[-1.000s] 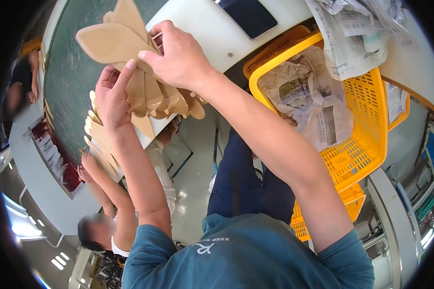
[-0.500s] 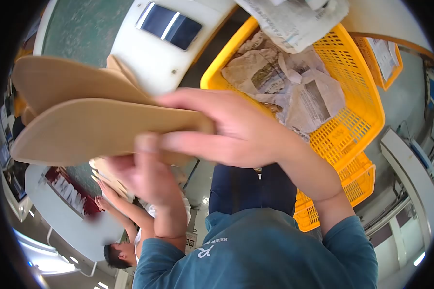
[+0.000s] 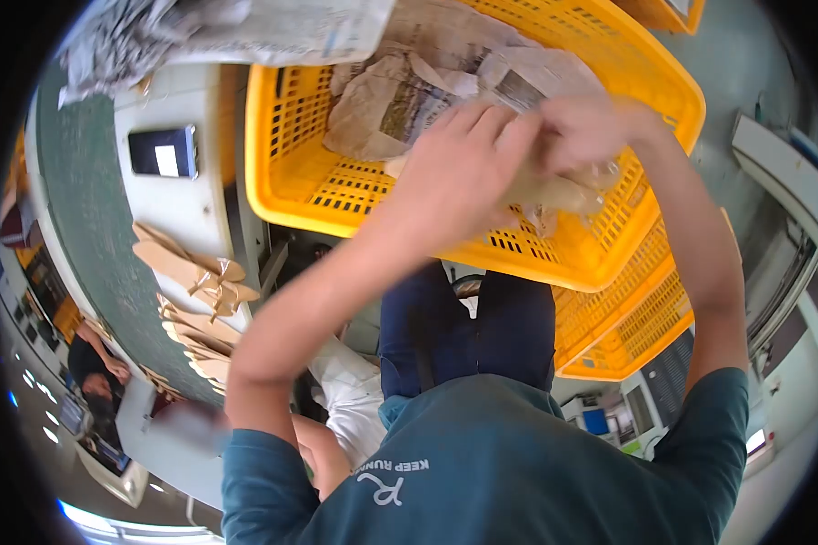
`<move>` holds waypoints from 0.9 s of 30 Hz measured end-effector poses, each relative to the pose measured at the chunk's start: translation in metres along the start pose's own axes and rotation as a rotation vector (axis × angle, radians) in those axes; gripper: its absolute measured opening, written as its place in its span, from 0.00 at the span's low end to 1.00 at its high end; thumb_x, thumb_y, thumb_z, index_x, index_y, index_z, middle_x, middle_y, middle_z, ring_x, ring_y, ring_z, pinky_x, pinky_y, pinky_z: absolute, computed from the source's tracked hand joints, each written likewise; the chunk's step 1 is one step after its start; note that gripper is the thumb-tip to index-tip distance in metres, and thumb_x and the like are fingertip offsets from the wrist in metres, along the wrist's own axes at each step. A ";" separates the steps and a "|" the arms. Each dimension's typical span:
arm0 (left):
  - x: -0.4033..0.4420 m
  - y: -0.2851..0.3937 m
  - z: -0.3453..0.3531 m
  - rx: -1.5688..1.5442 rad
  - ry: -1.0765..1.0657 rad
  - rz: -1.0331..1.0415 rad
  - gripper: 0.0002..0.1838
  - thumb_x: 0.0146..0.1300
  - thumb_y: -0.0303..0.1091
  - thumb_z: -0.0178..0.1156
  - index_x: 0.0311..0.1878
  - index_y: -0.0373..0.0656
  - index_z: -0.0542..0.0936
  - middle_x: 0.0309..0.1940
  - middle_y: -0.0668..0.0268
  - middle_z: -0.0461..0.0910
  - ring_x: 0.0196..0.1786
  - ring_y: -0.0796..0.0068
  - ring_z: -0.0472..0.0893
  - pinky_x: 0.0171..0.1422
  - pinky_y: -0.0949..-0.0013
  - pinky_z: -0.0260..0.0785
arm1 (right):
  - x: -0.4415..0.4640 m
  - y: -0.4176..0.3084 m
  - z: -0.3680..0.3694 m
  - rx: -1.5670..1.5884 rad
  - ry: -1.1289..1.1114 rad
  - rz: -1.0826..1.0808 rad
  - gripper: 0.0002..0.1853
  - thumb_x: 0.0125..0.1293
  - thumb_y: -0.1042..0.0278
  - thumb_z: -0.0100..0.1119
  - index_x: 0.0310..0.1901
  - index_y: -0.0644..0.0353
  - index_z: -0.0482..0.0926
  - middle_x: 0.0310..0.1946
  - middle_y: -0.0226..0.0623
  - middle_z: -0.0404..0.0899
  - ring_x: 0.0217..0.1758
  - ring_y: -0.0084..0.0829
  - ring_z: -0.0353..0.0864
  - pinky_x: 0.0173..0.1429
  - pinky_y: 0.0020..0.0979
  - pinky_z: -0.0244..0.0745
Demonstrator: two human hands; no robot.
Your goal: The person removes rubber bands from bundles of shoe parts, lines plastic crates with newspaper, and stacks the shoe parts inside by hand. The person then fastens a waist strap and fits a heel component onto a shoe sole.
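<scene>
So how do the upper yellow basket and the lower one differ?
The upper basket shows its open top; the lower basket shows mainly its side, partly hidden. The upper basket holds newspaper; the lower basket's contents cannot be seen. The left hand and right hand are over the upper basket, neither over the lower basket. Both are yellow with slotted walls.

Here on my left, a dark phone (image 3: 143, 153) flat on the white worktop (image 3: 144, 202), green surface (image 3: 86, 195) beside it, white-clothed co-worker (image 3: 353, 404) close by, dark-clothed person (image 3: 89, 361) farther off.
</scene>
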State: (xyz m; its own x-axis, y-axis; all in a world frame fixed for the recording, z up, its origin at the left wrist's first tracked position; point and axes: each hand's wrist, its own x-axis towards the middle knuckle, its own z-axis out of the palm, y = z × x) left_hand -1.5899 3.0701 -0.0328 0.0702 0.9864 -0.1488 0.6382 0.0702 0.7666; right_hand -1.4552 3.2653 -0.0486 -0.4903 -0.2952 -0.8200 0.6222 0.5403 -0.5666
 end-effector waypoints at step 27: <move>0.068 -0.335 0.092 -0.868 0.251 -0.755 0.21 0.66 0.32 0.74 0.59 0.34 0.82 0.53 0.60 0.87 0.51 0.70 0.87 0.55 0.66 0.81 | 0.352 0.072 0.032 1.528 1.423 -0.037 0.27 0.63 0.56 0.78 0.59 0.63 0.83 0.50 0.44 0.88 0.53 0.34 0.88 0.58 0.35 0.83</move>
State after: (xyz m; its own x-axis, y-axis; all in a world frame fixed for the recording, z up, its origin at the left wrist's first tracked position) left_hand -1.7279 3.1002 -0.3569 -0.3168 0.6460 -0.6944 -0.2894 0.6314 0.7194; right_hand -1.5632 3.1753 -0.3804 -0.0692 0.7858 -0.6146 0.1279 -0.6040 -0.7866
